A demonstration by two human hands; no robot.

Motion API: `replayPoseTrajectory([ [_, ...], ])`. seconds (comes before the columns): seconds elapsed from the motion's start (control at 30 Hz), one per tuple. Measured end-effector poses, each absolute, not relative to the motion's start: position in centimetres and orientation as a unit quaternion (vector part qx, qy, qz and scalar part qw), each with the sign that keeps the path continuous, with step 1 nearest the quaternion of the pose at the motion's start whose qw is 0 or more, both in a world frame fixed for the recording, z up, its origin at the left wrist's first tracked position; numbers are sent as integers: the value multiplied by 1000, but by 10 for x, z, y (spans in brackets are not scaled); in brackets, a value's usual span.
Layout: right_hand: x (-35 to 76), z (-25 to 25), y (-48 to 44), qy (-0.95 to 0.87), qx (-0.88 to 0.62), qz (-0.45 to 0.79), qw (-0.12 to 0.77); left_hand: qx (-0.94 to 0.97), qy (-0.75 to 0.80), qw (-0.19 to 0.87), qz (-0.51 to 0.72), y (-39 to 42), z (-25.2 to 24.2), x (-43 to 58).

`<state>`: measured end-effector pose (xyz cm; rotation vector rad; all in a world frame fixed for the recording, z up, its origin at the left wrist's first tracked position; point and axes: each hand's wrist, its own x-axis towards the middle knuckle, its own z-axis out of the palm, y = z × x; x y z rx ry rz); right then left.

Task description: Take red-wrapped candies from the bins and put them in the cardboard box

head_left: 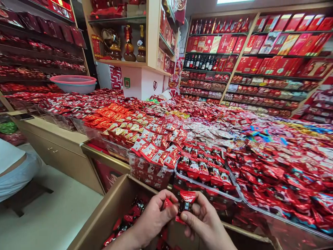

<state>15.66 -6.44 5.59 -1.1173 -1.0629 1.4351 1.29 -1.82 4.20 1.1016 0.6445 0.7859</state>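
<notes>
Both my hands meet low in the middle of the head view, over an open cardboard box. My left hand is closed, pinching a small red wrapped candy between thumb and fingers. My right hand is closed on another red and black wrapped candy, held upright at its fingertips. The two candies nearly touch. Inside the box lie several more red and black wrapped candies. Just beyond my hands a clear plastic bin holds the same kind of candy.
A wide counter is heaped with red wrapped sweets in clear bins. Shelves of red boxes and bottles line the back wall. A pink basin sits at the back left. A seated person is at the left edge.
</notes>
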Motion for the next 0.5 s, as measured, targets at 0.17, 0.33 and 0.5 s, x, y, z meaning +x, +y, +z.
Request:
replayPoseTrajectory([
  [0.17,164,55,-62,-545,-446,561,435,515,321,722,332,-18,35,4],
  [0.33,171,66,-64,-653,-525,381,390,498,335,722,344,-12,23,4],
  [0.5,221,105,-27,-583,-613,233,479,503,389,699,329,-5,-10,0],
])
